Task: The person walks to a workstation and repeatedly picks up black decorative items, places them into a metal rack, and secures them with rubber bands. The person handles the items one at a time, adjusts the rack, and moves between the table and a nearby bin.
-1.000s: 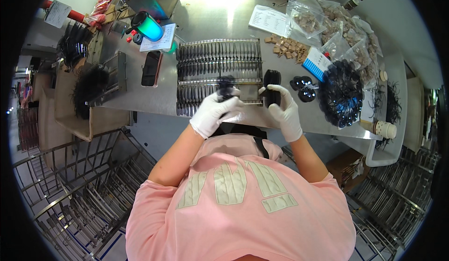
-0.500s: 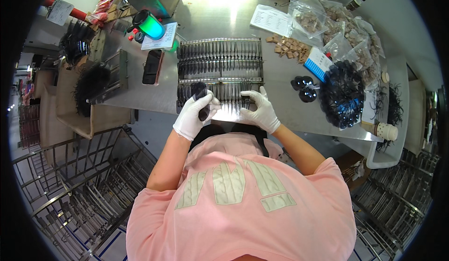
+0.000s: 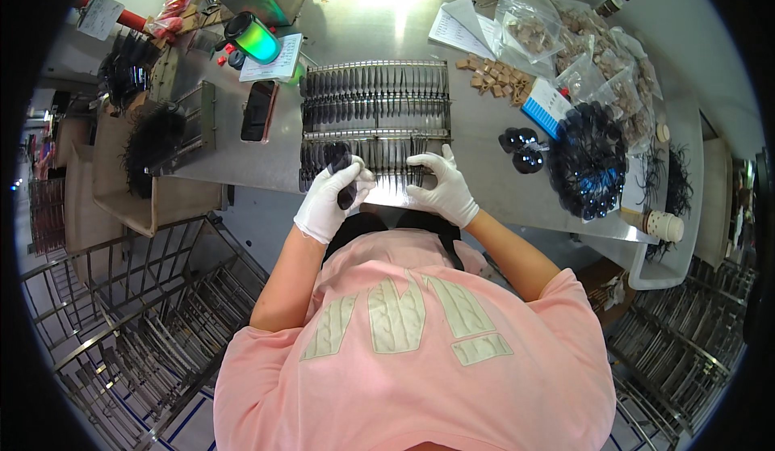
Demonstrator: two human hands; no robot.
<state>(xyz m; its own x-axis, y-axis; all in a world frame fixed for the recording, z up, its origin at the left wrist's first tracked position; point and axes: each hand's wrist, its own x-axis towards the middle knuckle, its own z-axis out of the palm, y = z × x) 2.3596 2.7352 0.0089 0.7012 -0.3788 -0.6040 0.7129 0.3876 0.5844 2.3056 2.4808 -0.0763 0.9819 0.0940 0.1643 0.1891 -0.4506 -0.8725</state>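
A metal rack (image 3: 375,134) with rows of slim dark strips lies in front of me on the bench. My gloved left hand (image 3: 332,197) is closed around dark, glossy, see-through pieces (image 3: 337,157) that look like sunglass lenses. They stick out above and below its fingers, over the rack's near left part. My gloved right hand (image 3: 446,186) is at the near right of the rack. Its thumb and forefinger, one above the other, bracket a dark upright strip (image 3: 415,154) at the near row. The exact contact of the fingertips is too small to make out.
Several dark round lenses (image 3: 523,151) and a large pile of them (image 3: 589,164) lie at right. Beyond are tan blocks (image 3: 496,78), plastic bags (image 3: 601,63) and a blue-edged box (image 3: 545,110). A phone (image 3: 260,112) and glowing cylinder (image 3: 255,37) stand left.
My right hand has shifted slightly left along the near row, and the dark strip by its fingertips with it. The left hand has kept its hold. The whole view has shifted slightly.
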